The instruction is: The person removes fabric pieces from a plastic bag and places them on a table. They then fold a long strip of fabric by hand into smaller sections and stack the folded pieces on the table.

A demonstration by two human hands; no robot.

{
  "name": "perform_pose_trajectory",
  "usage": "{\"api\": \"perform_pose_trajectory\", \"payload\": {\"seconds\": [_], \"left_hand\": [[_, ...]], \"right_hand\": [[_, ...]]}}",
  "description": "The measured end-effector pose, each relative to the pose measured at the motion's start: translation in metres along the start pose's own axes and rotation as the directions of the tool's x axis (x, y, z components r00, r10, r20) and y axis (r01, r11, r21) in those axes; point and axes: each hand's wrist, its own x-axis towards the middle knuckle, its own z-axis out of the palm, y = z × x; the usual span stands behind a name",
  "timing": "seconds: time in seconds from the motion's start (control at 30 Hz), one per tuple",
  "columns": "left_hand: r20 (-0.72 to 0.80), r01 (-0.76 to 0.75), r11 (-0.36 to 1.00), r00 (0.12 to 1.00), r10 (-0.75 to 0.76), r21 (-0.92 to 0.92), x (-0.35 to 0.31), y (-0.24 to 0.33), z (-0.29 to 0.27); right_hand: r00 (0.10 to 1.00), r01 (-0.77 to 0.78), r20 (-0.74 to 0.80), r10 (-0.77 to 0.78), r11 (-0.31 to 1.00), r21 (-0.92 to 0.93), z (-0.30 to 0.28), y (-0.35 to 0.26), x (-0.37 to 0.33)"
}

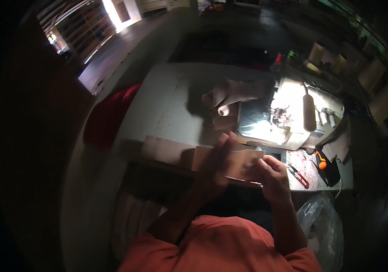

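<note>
My left hand [219, 158] lies flat on a tan piece of fabric [237, 163] at the near edge of the sewing table [171, 104]. My right hand [271, 174] pinches the right end of the same piece. A second tan piece [164, 152] lies just left of it. More tan fabric [230, 97] is bunched beside the lit sewing machine [289, 113], whose needle area glares brightly.
Small red-handled snips [299, 177] and an orange-and-black tool [322, 162] lie right of my right hand. A clear plastic bag [323, 222] hangs at the lower right. Red cloth [110, 115] drapes off the table's left side. Thread cones [316, 53] stand behind the machine.
</note>
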Motion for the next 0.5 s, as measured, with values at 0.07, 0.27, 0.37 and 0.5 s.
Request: {"api": "perform_pose_trajectory", "payload": {"seconds": [0.07, 0.27, 0.37, 0.5], "left_hand": [[0.247, -0.151, 0.912, 0.967, 0.057, 0.382, 0.003, 0.018, 0.019], [0.315, -0.133, 0.980, 0.946, 0.081, 0.151, 0.015, 0.012, 0.033], [0.437, 0.254, 0.944, 0.888, -0.142, -0.209, 0.040, 0.005, 0.023], [0.534, 0.481, 0.819, 0.802, -0.267, -0.314, 0.058, 0.010, 0.021]], "right_hand": [[0.992, 0.034, 0.116, -0.050, 0.990, 0.134, -0.012, 0.001, -0.003], [0.984, 0.151, 0.116, -0.137, 0.980, -0.128, -0.026, 0.001, -0.012], [0.966, 0.244, 0.143, -0.216, 0.943, -0.226, -0.031, 0.003, -0.014], [0.961, 0.261, 0.133, -0.242, 0.954, -0.148, -0.031, -0.001, -0.015]]}}
